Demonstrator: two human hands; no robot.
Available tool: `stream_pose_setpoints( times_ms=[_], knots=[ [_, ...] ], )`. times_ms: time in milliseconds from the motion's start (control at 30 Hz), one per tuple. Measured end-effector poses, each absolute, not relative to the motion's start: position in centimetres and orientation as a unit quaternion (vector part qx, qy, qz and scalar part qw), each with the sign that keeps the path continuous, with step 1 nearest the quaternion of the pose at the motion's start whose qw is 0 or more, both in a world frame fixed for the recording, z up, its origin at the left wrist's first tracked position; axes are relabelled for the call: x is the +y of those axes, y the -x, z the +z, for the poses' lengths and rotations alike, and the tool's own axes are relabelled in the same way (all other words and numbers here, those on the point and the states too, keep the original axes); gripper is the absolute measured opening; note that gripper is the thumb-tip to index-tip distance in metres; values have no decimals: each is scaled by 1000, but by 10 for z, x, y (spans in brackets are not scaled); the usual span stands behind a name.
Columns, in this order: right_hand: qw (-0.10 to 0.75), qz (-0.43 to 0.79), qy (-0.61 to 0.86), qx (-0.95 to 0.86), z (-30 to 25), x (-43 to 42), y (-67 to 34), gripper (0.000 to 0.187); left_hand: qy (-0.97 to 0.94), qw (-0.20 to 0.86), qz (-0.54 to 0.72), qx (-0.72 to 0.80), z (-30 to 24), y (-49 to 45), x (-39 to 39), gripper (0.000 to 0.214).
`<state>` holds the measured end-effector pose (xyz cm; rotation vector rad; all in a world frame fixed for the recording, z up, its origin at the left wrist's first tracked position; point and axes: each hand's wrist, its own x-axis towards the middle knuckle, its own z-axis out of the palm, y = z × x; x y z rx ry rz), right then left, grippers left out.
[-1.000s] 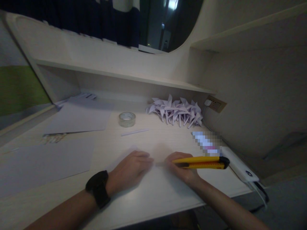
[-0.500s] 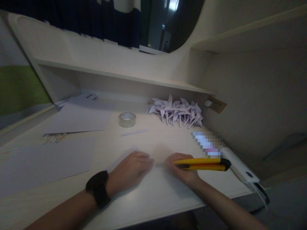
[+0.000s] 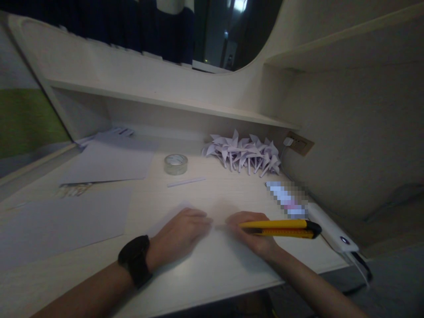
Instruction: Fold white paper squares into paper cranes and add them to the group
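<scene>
My right hand (image 3: pixel 253 236) grips a yellow utility knife (image 3: pixel 281 229) with a black end cap, its blade end pointing left onto a white sheet of paper (image 3: pixel 212 260) on the desk. My left hand (image 3: pixel 180 236), a black watch on its wrist, lies flat on the same sheet with fingers stretched toward the blade. The two hands almost meet at the middle of the sheet.
A tape roll (image 3: pixel 176 164) and a thin paper strip (image 3: pixel 186 181) lie behind the hands. A heap of folded paper pinwheels (image 3: pixel 243 154) sits by the back wall. Loose sheets (image 3: pixel 66 221) cover the desk's left; a white power bank (image 3: pixel 333 232) with cable lies at the right edge.
The knife's rear end has drifted slightly to the right and down. The left hand has stayed in place.
</scene>
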<state>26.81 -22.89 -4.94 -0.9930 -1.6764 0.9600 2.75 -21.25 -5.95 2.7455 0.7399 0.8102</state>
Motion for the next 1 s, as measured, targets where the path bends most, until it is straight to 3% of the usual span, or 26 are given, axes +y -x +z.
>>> stream_pose_setpoints(
  times_ms=[500,833,1000],
  knots=[
    [413,294,369,-778,-41,-231,-271,13,-921,125,257,265,-53,-25,-214,22],
    [415,316,360,-774,-51,-228,-275,16,-947,-24,189,259,-62,-23,-212,26],
    [414,315,362,-773,-50,-229,-274,16,-955,-6,151,255,-61,-27,-206,26]
  ],
)
